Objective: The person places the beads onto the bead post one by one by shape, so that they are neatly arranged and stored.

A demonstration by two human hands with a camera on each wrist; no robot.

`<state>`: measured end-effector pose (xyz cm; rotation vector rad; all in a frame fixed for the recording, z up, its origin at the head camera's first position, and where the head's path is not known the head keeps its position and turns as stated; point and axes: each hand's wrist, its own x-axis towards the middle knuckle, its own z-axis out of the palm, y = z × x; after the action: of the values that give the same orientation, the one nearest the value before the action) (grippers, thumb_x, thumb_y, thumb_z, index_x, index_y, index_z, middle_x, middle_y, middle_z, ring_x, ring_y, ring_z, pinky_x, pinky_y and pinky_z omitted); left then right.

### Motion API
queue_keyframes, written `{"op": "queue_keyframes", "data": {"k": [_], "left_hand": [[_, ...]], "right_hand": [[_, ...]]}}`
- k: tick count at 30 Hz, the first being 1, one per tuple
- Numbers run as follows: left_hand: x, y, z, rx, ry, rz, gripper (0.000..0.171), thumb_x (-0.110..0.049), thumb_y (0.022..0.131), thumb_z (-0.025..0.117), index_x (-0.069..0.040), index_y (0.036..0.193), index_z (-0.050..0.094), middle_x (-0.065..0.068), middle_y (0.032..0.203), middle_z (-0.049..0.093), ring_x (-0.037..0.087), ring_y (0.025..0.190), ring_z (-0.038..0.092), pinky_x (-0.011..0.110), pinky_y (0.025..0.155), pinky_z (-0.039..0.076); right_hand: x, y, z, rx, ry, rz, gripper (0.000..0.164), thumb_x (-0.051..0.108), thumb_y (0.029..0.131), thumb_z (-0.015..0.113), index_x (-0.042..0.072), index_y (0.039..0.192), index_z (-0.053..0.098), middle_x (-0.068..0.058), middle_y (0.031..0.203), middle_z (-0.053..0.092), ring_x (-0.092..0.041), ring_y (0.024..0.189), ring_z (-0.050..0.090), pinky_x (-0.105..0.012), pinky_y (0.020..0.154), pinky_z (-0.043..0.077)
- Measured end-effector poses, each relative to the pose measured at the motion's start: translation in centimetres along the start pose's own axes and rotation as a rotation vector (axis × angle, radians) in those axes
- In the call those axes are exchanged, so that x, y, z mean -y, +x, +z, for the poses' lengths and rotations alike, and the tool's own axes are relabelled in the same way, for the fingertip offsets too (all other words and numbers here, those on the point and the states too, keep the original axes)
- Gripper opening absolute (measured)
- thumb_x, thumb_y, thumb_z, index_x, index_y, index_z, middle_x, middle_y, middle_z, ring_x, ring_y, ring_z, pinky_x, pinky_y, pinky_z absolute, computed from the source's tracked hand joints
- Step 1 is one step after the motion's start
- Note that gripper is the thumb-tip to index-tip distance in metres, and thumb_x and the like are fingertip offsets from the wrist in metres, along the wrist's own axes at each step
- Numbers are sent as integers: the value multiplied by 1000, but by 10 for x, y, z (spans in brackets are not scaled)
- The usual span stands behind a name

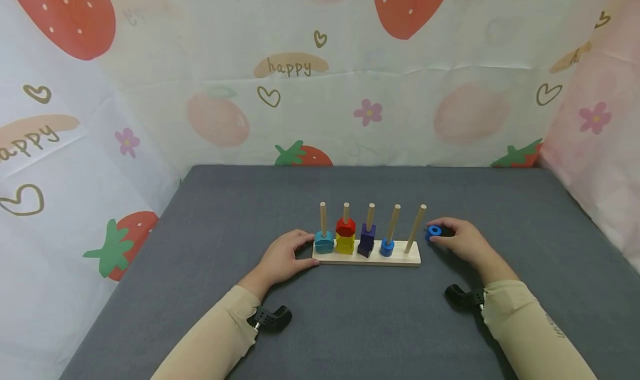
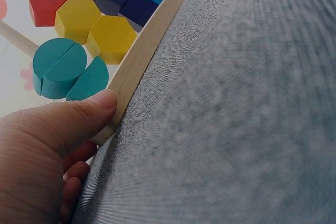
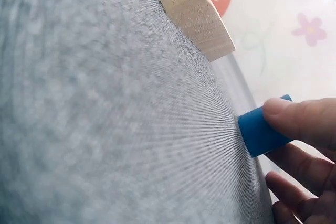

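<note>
A wooden peg board (image 1: 370, 261) with several upright pegs lies across the table. My left hand (image 1: 282, 258) grips its left end, with the thumb on the front edge in the left wrist view. Teal pieces (image 1: 324, 243) sit on the leftmost peg. To their right stand a red hexagonal block (image 1: 345, 227) over yellow blocks (image 1: 345, 244), then dark blue-purple blocks (image 1: 366, 240), then a blue cylinder (image 1: 387, 248). The rightmost peg (image 1: 416, 230) is bare. Just right of the board, my right hand (image 1: 467, 244) pinches another blue cylinder (image 3: 262, 129) with a hole, close over the cloth.
Grey cloth (image 1: 350, 324) covers the table. A printed curtain (image 1: 310, 113) with strawberries and hearts hangs behind and along both sides. Black wrist devices (image 1: 272, 318) stick out from both sleeves, in front of the board.
</note>
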<state>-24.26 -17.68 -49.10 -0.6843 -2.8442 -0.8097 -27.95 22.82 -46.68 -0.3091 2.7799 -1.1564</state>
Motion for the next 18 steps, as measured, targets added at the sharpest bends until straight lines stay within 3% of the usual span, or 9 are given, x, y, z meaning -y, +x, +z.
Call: {"op": "queue_keyframes", "data": {"k": [4, 7, 18], "left_hand": [[0, 0, 1, 2, 3, -6, 59, -44, 76, 71, -13, 124, 57, -2, 114, 58, 14, 106, 53, 36, 94, 41], [1, 1, 1, 2, 1, -7, 59, -44, 76, 71, -13, 124, 57, -2, 114, 58, 15, 106, 53, 36, 94, 41], [1, 0, 1, -6, -5, -2, 59, -46, 76, 70, -13, 124, 57, -3, 114, 58, 14, 105, 53, 37, 93, 42]], "right_hand": [[1, 0, -2, -27, 17, 4, 38, 23, 87, 63, 4, 120, 57, -21, 118, 56, -33, 104, 52, -37, 76, 47], [3, -2, -5, -45, 39, 12, 40, 25, 88, 62, 4, 121, 56, -21, 117, 56, -33, 104, 53, -35, 74, 47], [33, -10, -21, -110, 164, 34, 48, 35, 91, 55, 4, 127, 49, -18, 115, 53, -33, 106, 52, -50, 89, 43]]}}
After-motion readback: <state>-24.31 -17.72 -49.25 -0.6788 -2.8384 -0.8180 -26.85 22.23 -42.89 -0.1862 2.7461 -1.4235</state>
